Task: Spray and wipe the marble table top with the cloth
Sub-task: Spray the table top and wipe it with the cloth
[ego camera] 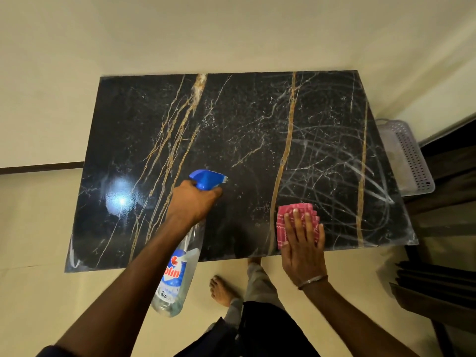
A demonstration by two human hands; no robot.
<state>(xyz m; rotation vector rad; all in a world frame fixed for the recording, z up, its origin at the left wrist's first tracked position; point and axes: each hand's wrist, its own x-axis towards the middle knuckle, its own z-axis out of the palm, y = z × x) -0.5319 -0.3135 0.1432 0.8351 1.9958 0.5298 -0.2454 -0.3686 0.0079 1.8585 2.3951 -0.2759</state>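
Views: one — a wide-angle head camera.
Position: above the near edge of the marble table top (231,124), close.
Facing: forward and steeply down, toward the wall (231,34) behind it.

— Where's the cloth (280,228)?
— On the surface (231,124), near its front edge, right of middle, under the right grip (302,243).
— And the bottle (177,266)?
— In the left grip (195,199), left of the cloth, overhanging the front edge.
— Anything else?
— A basket (409,161) beside the surface's right edge, and a foot (221,292) on the floor before it.
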